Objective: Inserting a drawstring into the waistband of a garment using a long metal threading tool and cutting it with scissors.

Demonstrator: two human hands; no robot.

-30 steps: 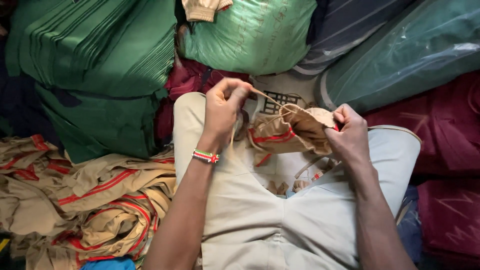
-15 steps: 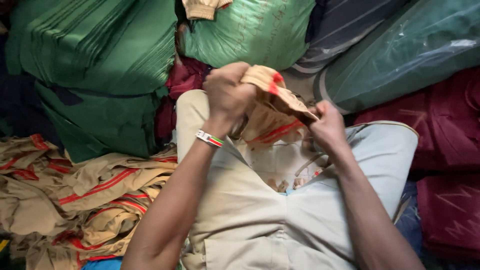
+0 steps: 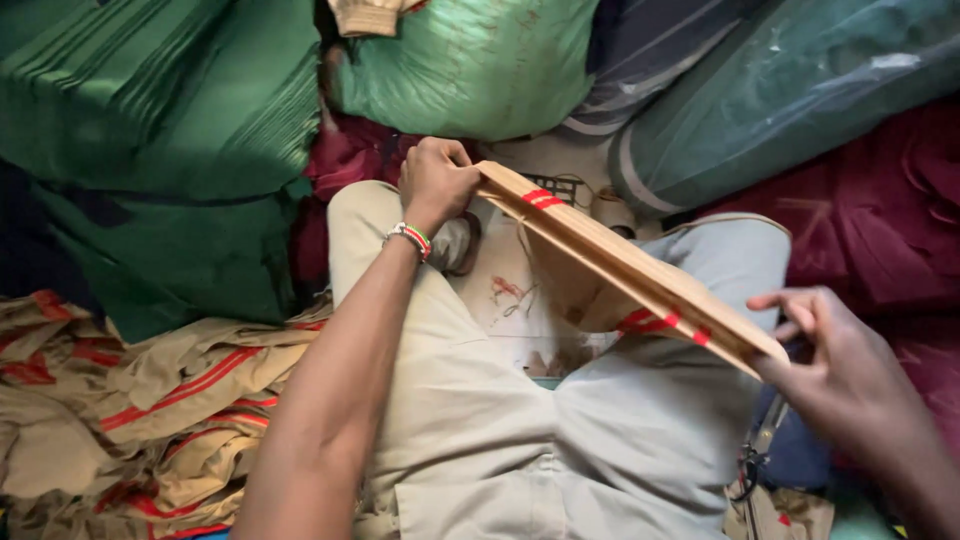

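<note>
A tan cloth piece with red stripes (image 3: 630,275) is pulled taut in a straight band over my lap. My left hand (image 3: 435,180) grips its far end, fingers closed, a beaded band on the wrist. My right hand (image 3: 835,365) pinches the near end at the lower right, with the index finger sticking out. My legs in light khaki trousers (image 3: 470,400) lie under the cloth.
A heap of tan cloth pieces with red stripes (image 3: 140,400) lies at the lower left. Green fabric stacks (image 3: 150,130), a green sack (image 3: 470,60), a teal wrapped bundle (image 3: 780,100) and maroon cloth (image 3: 870,200) crowd around me.
The cloth was bunched between both hands near my knees. My hands have drawn apart, the right one toward me, and the piece is now stretched flat.
</note>
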